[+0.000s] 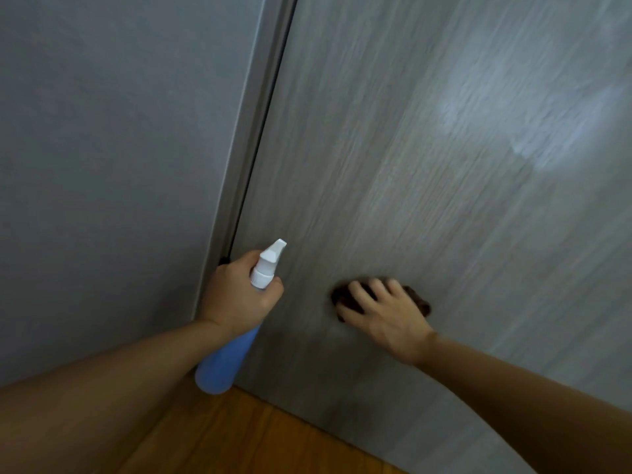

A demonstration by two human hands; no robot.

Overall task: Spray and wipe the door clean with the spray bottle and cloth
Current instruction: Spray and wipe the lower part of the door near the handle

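Note:
A grey wood-grain door [427,165] fills the right of the view, with a pale sheen at its upper right. My left hand [236,295] grips a blue spray bottle [224,360] around its neck, the white nozzle [272,258] pointing up toward the door's lower left. My right hand [383,313] presses a dark brown cloth [419,301] flat against the lower door with spread, straight fingers. Most of the cloth is hidden under the hand. The image is motion-blurred.
A grey wall [113,165] stands to the left, separated from the door by a grey frame [254,148] and a dark gap. Wooden flooring [246,436] runs along the bottom below the door.

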